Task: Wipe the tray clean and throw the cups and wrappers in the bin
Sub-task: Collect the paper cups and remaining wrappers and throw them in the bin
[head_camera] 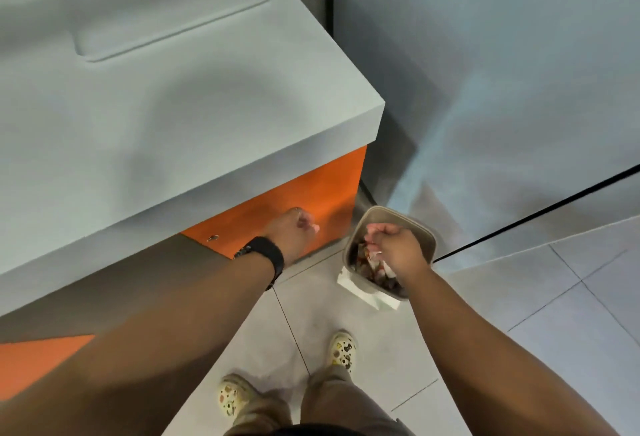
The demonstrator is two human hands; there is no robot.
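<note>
A small beige bin (420, 228) stands on the floor by the counter's corner, with wrappers and other rubbish (363, 262) inside. My right hand (394, 245) hovers right over its opening, fingers curled downward. A white scrap shows just under the fingers; whether the hand holds it is unclear. My left hand (294, 228), with a black watch on the wrist, is curled into a loose fist in front of the orange cabinet front, and nothing shows in it. A grey tray (173, 3) lies on the counter at the back left.
The grey counter (207, 117) fills the left side, its corner jutting out above the bin. Below it is an orange cabinet front (311, 190). A white paper (367, 292) lies on the tiled floor under the bin. A grey wall panel stands at the right.
</note>
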